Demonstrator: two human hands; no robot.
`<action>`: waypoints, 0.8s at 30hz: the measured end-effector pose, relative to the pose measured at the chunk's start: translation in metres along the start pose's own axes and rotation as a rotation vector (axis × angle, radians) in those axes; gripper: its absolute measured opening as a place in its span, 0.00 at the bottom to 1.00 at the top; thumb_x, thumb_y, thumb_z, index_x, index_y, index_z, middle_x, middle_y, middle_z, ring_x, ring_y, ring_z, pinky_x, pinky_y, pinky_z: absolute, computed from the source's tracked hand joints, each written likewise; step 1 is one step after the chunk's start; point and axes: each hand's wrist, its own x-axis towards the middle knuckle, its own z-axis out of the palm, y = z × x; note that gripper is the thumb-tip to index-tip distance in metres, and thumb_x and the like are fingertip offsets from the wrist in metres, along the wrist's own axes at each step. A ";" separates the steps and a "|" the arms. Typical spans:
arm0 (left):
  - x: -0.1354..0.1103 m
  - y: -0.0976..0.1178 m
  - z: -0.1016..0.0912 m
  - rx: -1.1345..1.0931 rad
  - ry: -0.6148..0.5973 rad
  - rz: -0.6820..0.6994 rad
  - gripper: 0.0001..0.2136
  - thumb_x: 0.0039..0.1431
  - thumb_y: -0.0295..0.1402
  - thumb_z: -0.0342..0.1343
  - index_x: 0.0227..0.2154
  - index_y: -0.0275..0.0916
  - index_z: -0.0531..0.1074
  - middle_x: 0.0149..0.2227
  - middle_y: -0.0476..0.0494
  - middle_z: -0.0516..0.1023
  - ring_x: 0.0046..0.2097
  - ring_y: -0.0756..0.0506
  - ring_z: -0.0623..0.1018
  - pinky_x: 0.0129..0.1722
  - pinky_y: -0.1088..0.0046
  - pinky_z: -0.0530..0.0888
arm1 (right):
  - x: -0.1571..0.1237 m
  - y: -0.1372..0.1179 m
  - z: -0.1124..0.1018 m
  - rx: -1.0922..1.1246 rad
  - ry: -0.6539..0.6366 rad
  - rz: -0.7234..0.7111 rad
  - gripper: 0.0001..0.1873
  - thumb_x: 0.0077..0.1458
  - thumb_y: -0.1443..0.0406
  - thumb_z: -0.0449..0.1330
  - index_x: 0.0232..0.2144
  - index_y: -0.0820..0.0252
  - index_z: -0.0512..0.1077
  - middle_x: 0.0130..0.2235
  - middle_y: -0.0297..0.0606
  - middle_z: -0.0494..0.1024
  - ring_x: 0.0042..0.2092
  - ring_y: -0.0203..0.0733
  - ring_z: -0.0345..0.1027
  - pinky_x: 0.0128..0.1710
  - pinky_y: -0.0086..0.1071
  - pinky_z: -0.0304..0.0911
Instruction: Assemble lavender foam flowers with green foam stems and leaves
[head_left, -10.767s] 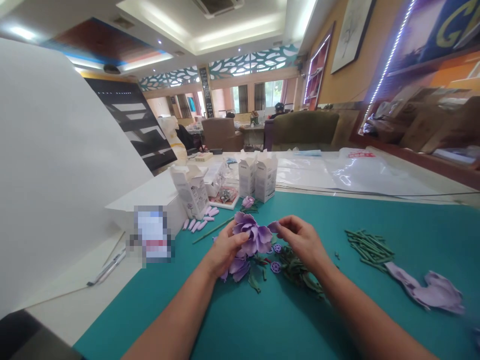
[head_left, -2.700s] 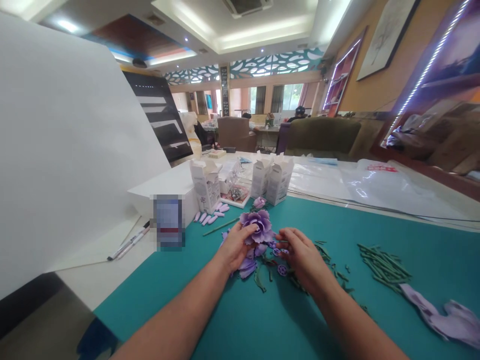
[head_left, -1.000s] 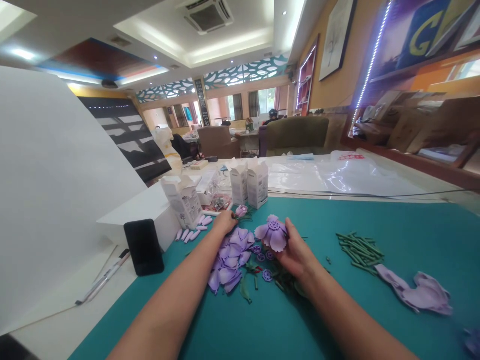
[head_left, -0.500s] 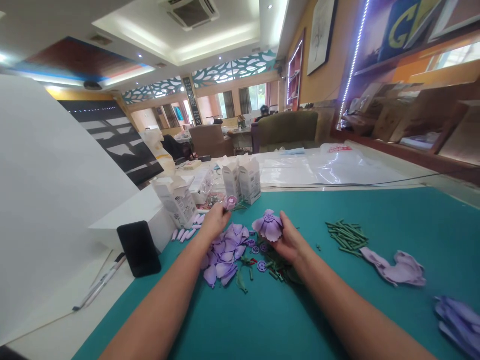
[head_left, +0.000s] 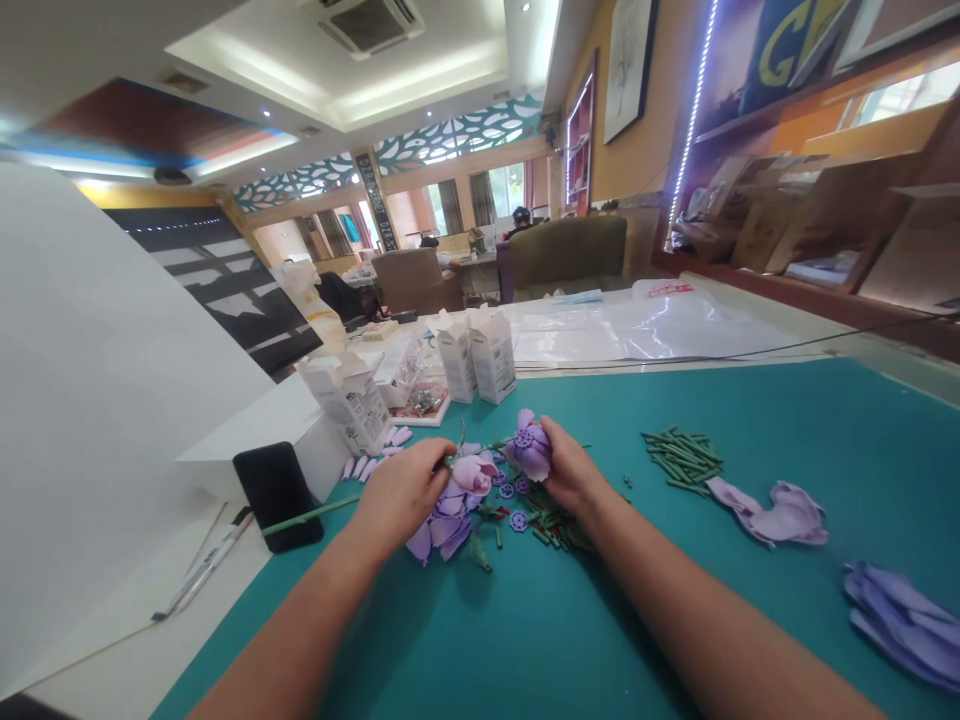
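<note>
My left hand point(head_left: 405, 490) is closed on the green stem point(head_left: 330, 508) of an artificial flower. The stem sticks out leftward in front of the phone. A pale pink bloom point(head_left: 474, 474) hangs by those fingertips. In my right hand point(head_left: 570, 465), the fingers grip a purple flower head point(head_left: 529, 456) with a wheel-like disc at its centre. A green piece runs between the fingertips of the left hand and this flower; whether it joins them I cannot tell. Loose purple petals point(head_left: 442, 530) lie beneath, beside small purple discs point(head_left: 518, 521) and short green stem pieces point(head_left: 551, 532).
A black phone point(head_left: 276, 495) leans at the left by white cartons point(head_left: 349, 405). Two more cartons point(head_left: 493, 355) stand behind the petals. On the green mat point(head_left: 465, 650), green sticks point(head_left: 682, 458), pale petals point(head_left: 772, 512) and a purple petal stack point(head_left: 900, 620) lie to the right.
My left hand has come nearer and lower, bringing the pink bloom and its stem over the petals. The purple flower in my right hand has turned, and its petals look more folded.
</note>
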 end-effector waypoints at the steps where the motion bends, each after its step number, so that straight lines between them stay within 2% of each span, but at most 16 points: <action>1: -0.002 0.001 0.000 0.027 -0.005 0.000 0.14 0.58 0.29 0.44 0.45 0.42 0.70 0.47 0.45 0.77 0.45 0.42 0.76 0.40 0.67 0.70 | -0.001 0.000 0.001 -0.021 0.000 -0.011 0.12 0.49 0.56 0.60 0.27 0.59 0.71 0.24 0.31 0.74 0.25 0.36 0.67 0.25 0.27 0.62; 7: -0.010 0.003 -0.001 0.122 -0.025 -0.008 0.15 0.59 0.29 0.43 0.46 0.43 0.69 0.48 0.46 0.76 0.46 0.42 0.77 0.40 0.67 0.71 | -0.010 -0.002 0.008 -0.148 0.044 -0.075 0.11 0.43 0.57 0.63 0.24 0.57 0.69 0.22 0.28 0.71 0.24 0.35 0.64 0.23 0.27 0.59; 17: -0.013 0.000 0.001 0.184 -0.049 -0.025 0.15 0.59 0.28 0.43 0.46 0.44 0.69 0.48 0.45 0.76 0.46 0.42 0.77 0.40 0.67 0.72 | -0.013 0.000 0.008 -0.273 0.090 -0.123 0.17 0.44 0.53 0.61 0.31 0.60 0.70 0.24 0.31 0.74 0.25 0.37 0.66 0.23 0.28 0.60; 24: -0.012 0.000 0.003 0.171 -0.051 -0.026 0.15 0.59 0.28 0.43 0.46 0.44 0.69 0.48 0.45 0.76 0.46 0.41 0.77 0.40 0.67 0.72 | -0.014 0.000 0.009 -0.317 0.102 -0.130 0.17 0.45 0.52 0.60 0.32 0.59 0.71 0.26 0.33 0.75 0.27 0.39 0.68 0.24 0.29 0.62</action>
